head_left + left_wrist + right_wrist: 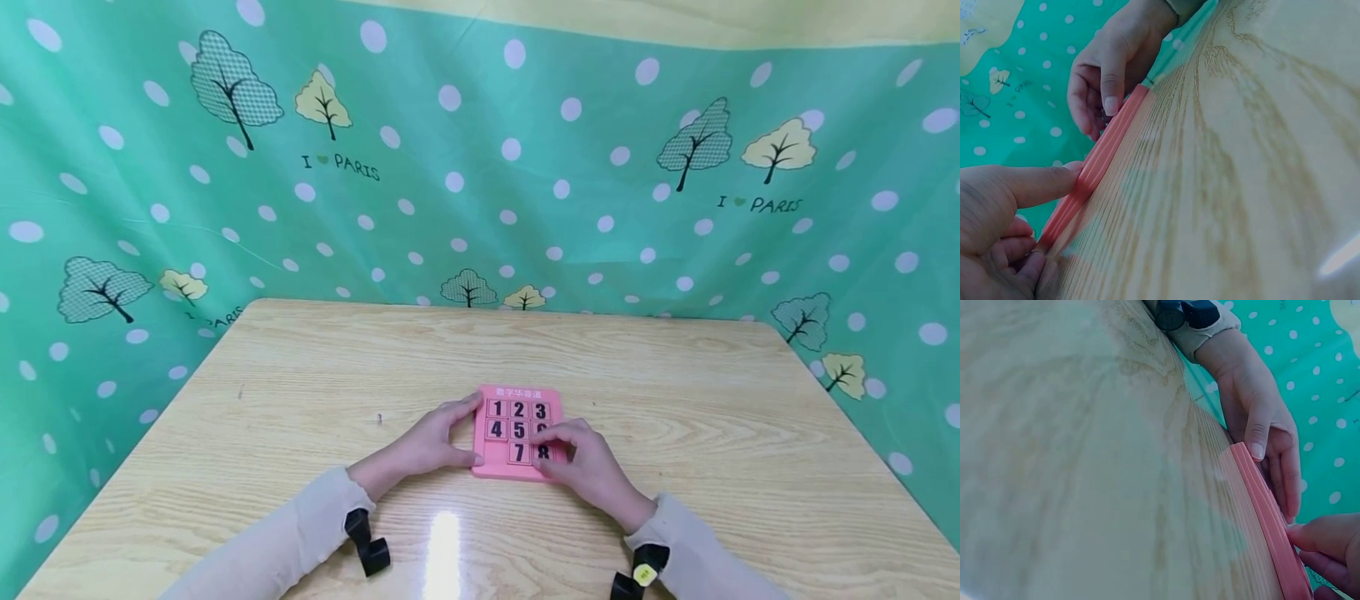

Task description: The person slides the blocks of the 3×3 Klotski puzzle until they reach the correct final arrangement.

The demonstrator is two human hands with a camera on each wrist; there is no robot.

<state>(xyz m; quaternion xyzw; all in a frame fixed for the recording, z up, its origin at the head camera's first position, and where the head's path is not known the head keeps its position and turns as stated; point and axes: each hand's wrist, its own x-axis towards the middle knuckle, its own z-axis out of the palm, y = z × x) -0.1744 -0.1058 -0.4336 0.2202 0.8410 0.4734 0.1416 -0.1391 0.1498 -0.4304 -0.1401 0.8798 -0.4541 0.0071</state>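
A pink sliding number puzzle (497, 472) lies flat on the table, its numbers upright in the head view. The tiles 1, 2, 3 form the top row, then 4, 5 and a partly covered 6; below are a gap at left, 7 (518, 452) and 8. My left hand (429, 437) holds the left side, forefinger at the far corner and thumb at the near corner. My right hand (588, 467) is at the right side, forefinger bent over the 6 and thumb by the 8 near the front rim. Both wrist views show the puzzle edge-on, hiding its tiles.
The pale wood-grain table (337, 358) extends around the puzzle. Behind it and at both sides hangs a green dotted curtain (480, 208) with tree prints. Black wrist devices (367, 546) sit at both cuffs. A bright reflection lies on the table's near part.
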